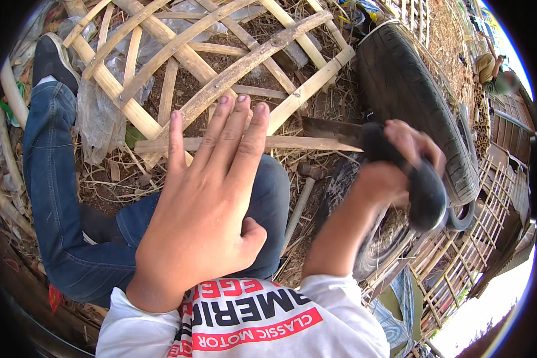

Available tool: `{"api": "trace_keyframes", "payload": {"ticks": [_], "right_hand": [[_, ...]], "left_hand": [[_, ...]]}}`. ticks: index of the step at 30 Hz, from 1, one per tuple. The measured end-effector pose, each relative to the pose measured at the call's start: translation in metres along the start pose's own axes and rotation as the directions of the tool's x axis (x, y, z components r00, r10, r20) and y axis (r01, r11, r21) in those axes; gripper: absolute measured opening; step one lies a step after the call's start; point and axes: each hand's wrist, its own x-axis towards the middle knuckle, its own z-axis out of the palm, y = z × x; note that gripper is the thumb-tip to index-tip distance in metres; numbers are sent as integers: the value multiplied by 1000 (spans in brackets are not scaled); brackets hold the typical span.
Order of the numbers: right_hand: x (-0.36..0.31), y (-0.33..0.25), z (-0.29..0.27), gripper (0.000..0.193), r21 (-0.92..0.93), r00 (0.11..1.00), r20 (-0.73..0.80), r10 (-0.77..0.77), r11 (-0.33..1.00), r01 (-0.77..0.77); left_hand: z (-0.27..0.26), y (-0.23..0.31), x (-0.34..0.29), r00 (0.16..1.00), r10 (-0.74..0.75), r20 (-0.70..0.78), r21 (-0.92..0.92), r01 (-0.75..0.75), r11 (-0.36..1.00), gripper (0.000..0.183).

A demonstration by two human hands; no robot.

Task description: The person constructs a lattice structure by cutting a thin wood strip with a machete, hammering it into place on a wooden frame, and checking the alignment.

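Bamboo lattice [250,64] lies ahead of the left hand [203,185], which is spread wide, holding nothing, over the strip [298,142]; contact is unclear. Rightward, the right hand [407,146] grips a black-handled blade [334,128] beside the strip; good control likely needs fingers well clear. White shirt [131,334]: red and black lettering.

A black-handled blade [376,143] slants beside a wooden strip [301,142]

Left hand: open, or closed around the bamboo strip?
Open: the left hand is back-up with four fingers extended, none visibly curled around the bamboo strip. Cannot tell whether the palm touches it.
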Motion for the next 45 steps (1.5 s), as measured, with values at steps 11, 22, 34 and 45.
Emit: {"api": "trace_keyframes", "payload": {"ticks": [11, 22, 34, 45], "right_hand": [[-3, -9, 12, 11, 586, 962, -47, 268, 787, -191], [-10, -6, 20, 10, 495, 950, -237, 205, 866, -63], [-25, -50, -79, 12, 594, 970, -241, 18, 794, 133], [-107, -58, -278, 71, 89, 947, 177, -267, 963, 255]], "left_hand": [[88, 17, 99, 943, 331, 28, -338, -303, 891, 84], [112, 16, 97, 935, 352, -47, -437, -337, 834, 87], [23, 9, 11, 957, -65, 281, 171, 16, 985, 80], [40, 47, -74, 873, 150, 463, -110, -111, 988, 42]]}}
